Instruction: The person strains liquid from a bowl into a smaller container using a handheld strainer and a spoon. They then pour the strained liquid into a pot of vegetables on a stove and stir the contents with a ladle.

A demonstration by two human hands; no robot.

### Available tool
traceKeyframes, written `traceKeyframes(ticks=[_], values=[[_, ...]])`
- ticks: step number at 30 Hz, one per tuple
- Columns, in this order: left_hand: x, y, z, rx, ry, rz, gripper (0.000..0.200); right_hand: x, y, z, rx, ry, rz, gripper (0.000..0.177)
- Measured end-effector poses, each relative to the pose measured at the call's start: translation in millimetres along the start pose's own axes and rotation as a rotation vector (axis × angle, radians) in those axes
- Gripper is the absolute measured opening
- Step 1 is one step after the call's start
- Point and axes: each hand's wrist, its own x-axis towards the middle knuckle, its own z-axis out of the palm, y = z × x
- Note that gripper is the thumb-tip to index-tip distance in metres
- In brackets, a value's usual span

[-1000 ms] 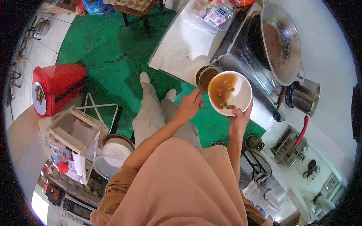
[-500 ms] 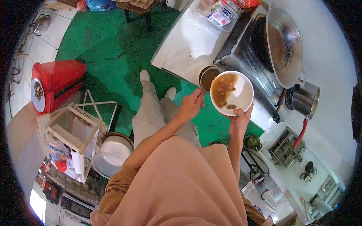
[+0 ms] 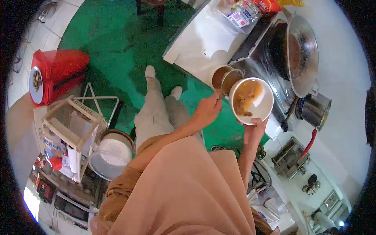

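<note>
My left hand (image 3: 208,110) is closed round the handle of a metal ladle (image 3: 232,80), whose round bowl holds brown liquid. The ladle overlaps a container of brown liquid (image 3: 219,76) at the counter's edge and sits close to the rim of a white bowl (image 3: 264,106). My right hand (image 3: 254,131) grips that bowl from its near side, thumb at the rim. The bowl tilts, with brown broth and small solid pieces gathered toward its upper left.
A stove (image 3: 256,58) carries a large wok (image 3: 303,58), with a red-handled saucepan (image 3: 316,111) beside it. Food packages (image 3: 241,17) lie on the white counter (image 3: 196,43). Left are a plastic rack (image 3: 72,125), a white tub (image 3: 113,150) and a red box (image 3: 58,74).
The ladle has moved right, away from over the container and close to the bowl. Broth in the bowl has shifted, and the whole view has turned slightly.
</note>
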Motion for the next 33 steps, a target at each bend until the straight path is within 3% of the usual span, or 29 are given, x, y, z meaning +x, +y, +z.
traceKeyframes(ticks=[7, 9, 14, 28, 33], values=[[-6.6, 0.8, 6.4, 0.022, 0.004, 0.021, 0.025, -1.7, -3.8, -13.3, -0.032, -0.027, 0.0, 0.083], [-9.3, 5.3, 5.6, 0.016, 0.011, 0.015, 0.026, -3.7, -4.8, -13.0, -0.06, -0.086, -0.08, 0.069], [-13.9, 14.8, 4.2, -0.012, -0.042, -0.009, 0.028, -10.1, -11.3, -10.2, -0.066, -0.055, -0.046, 0.069], [-14.1, -3.2, 18.3, 0.047, 0.099, 0.129, 0.037, -9.0, -12.2, -10.2, -0.048, -0.086, -0.05, 0.069], [-12.5, 0.7, 13.1, -0.018, 0.053, 0.043, 0.038, -8.6, -12.3, -9.3, -0.052, -0.106, -0.042, 0.07]])
